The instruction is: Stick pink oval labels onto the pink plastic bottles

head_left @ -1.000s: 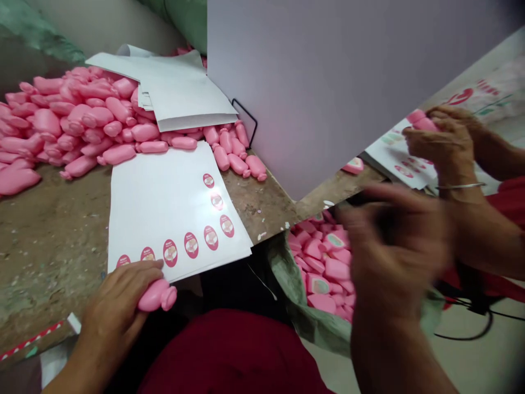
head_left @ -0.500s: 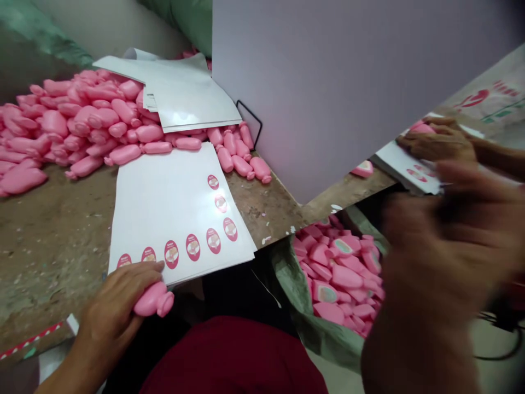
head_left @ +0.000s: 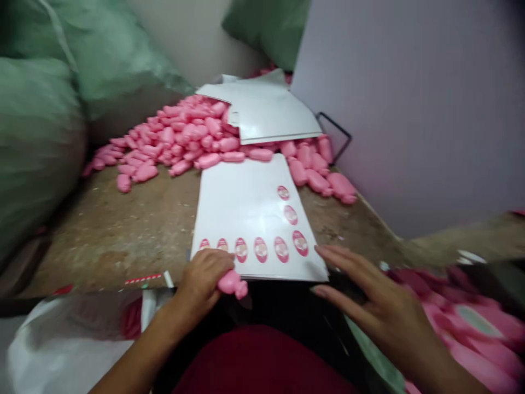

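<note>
My left hand (head_left: 200, 279) is shut on a pink plastic bottle (head_left: 232, 283) at the front edge of a stack of white label sheets (head_left: 250, 213). Several pink oval labels (head_left: 260, 249) remain along the sheet's front and right edges. My right hand (head_left: 369, 295) is open, fingers spread, its fingertips beside the sheet's front right corner and holding nothing. Behind the sheets lies a heap of unlabelled pink bottles (head_left: 192, 134), partly covered by more white sheets (head_left: 266, 109).
The rough wooden bench (head_left: 123, 235) is littered with dust. Bulging green sacks (head_left: 36, 137) stand at the left, a lavender board (head_left: 414, 109) at the right. A sack of pink bottles (head_left: 479, 328) sits at lower right, a white plastic bag (head_left: 61, 350) at lower left.
The view has swung left, and the co-worker's hands have gone out of sight. My right hand has come in from the right to the sheet's corner. My left hand still holds the bottle.
</note>
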The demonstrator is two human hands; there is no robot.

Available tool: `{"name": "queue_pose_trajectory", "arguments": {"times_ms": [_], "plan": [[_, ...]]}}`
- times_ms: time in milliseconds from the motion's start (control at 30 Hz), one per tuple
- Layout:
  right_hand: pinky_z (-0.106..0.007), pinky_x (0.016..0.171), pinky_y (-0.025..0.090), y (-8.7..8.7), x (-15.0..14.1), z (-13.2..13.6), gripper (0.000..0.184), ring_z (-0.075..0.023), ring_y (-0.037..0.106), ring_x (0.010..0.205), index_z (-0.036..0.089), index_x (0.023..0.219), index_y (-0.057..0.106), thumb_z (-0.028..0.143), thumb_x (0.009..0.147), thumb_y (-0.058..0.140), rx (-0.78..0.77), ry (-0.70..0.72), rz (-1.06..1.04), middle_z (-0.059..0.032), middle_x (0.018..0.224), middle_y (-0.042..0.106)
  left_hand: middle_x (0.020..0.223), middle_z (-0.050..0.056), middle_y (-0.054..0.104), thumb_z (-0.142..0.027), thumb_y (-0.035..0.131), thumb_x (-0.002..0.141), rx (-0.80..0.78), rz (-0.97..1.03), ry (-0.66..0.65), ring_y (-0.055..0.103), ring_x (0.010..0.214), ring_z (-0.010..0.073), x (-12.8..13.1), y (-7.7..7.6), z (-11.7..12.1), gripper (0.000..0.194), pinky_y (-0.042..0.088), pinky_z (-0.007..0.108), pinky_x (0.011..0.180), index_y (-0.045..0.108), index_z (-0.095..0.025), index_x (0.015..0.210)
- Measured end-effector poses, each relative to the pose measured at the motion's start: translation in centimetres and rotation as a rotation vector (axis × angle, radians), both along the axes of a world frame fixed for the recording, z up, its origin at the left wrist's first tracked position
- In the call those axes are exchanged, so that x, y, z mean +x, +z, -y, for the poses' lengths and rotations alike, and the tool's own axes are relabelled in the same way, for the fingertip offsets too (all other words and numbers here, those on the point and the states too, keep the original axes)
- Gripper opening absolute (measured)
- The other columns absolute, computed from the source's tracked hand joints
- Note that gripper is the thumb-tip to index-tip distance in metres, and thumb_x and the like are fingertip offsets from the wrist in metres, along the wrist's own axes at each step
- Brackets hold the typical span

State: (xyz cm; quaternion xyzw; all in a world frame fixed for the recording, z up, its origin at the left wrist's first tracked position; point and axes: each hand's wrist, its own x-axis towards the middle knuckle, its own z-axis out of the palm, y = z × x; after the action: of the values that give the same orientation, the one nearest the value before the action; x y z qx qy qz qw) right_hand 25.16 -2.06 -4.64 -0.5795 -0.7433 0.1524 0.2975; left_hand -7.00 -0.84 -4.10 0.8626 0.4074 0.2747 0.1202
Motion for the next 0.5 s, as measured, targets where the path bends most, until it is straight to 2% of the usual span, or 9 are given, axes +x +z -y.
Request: {"name": "queue_pose_trajectory", "arguments": {"times_ms": [67, 100, 167, 233, 267, 300, 367, 500], "plan": [[-0.039, 0.075, 0.063, -1.4, -0.9, -0.7, 0.049, -0.0307, 0.071, 0.110, 0.035, 0.130, 0.067, 0.063, 0.092, 0.052, 0.011, 0.102, 0.081, -0.0066, 0.139, 0.064, 0.113, 0.011, 0.075, -0.011, 0.056, 0.085, -0.028, 0.069, 0.029, 0.068, 0.108, 0.0235, -0.4, 0.3, 0.4, 0.020, 0.053, 0.039, 0.094, 0.064, -0.019, 0.102], [-0.040, 0.075, 0.064, -1.9, -0.9, -1.0, 0.049, -0.0311, 0.071, 0.111, 0.036, 0.131, 0.066, 0.063, 0.093, 0.051, 0.013, 0.122, 0.113, -0.0058, 0.143, 0.062, 0.120, 0.012, 0.073, -0.014, 0.059, 0.085, -0.063, 0.131, 0.099, 0.066, 0.115, 0.0255, -0.8, 0.4, 0.8, 0.018, 0.050, 0.041, 0.099, 0.065, -0.020, 0.100], [-0.044, 0.079, 0.064, -2.7, -0.3, -1.4, 0.050, -0.0325, 0.070, 0.113, 0.037, 0.131, 0.067, 0.064, 0.094, 0.047, 0.000, 0.129, 0.162, -0.0049, 0.145, 0.060, 0.129, 0.014, 0.069, -0.023, 0.065, 0.083, -0.222, 0.309, 0.375, 0.061, 0.124, 0.0289, -1.7, 0.8, 1.8, 0.014, 0.046, 0.046, 0.105, 0.067, -0.020, 0.097], [-0.049, 0.084, 0.063, -3.4, 0.5, -1.5, 0.053, -0.0348, 0.068, 0.117, 0.036, 0.130, 0.068, 0.066, 0.094, 0.042, -0.021, 0.108, 0.186, -0.0054, 0.144, 0.061, 0.124, 0.013, 0.071, -0.032, 0.071, 0.079, -0.461, 0.528, 0.650, 0.064, 0.118, 0.0292, -2.4, 1.3, 2.7, 0.025, 0.047, 0.046, 0.103, 0.067, -0.019, 0.100], [-0.052, 0.087, 0.062, -3.7, 0.8, -1.4, 0.055, -0.0359, 0.067, 0.118, 0.036, 0.130, 0.068, 0.068, 0.094, 0.041, -0.034, 0.093, 0.186, -0.0058, 0.143, 0.061, 0.120, 0.012, 0.073, -0.034, 0.073, 0.077, -0.577, 0.624, 0.722, 0.066, 0.114, 0.0283, -2.6, 1.6, 3.0, 0.032, 0.048, 0.045, 0.101, 0.067, -0.018, 0.104], [-0.054, 0.089, 0.061, -4.0, 1.0, -1.3, 0.056, -0.0368, 0.066, 0.120, 0.036, 0.130, 0.067, 0.068, 0.093, 0.042, -0.043, 0.071, 0.180, -0.0061, 0.142, 0.062, 0.116, 0.011, 0.074, -0.034, 0.075, 0.075, -0.662, 0.704, 0.741, 0.067, 0.110, 0.0271, -2.6, 1.8, 3.3, 0.039, 0.049, 0.044, 0.100, 0.067, -0.017, 0.108], [-0.056, 0.092, 0.059, -4.6, 1.3, -1.1, 0.056, -0.0380, 0.063, 0.123, 0.038, 0.134, 0.065, 0.068, 0.091, 0.046, -0.063, 0.055, 0.155, -0.0067, 0.144, 0.060, 0.113, 0.009, 0.074, -0.034, 0.078, 0.072, -0.734, 0.797, 0.708, 0.067, 0.106, 0.0248, -2.4, 2.3, 3.5, 0.045, 0.049, 0.041, 0.099, 0.067, -0.016, 0.112], [-0.055, 0.100, 0.055, -5.2, 1.2, -1.3, 0.053, -0.0370, 0.060, 0.127, 0.036, 0.135, 0.065, 0.061, 0.090, 0.053, -0.131, 0.109, 0.096, -0.0078, 0.147, 0.057, 0.110, 0.006, 0.075, -0.032, 0.078, 0.072, -0.728, 0.807, 0.708, 0.067, 0.104, 0.0233, -1.5, 2.5, 3.7, 0.035, 0.049, 0.038, 0.097, 0.069, -0.017, 0.103]]}}
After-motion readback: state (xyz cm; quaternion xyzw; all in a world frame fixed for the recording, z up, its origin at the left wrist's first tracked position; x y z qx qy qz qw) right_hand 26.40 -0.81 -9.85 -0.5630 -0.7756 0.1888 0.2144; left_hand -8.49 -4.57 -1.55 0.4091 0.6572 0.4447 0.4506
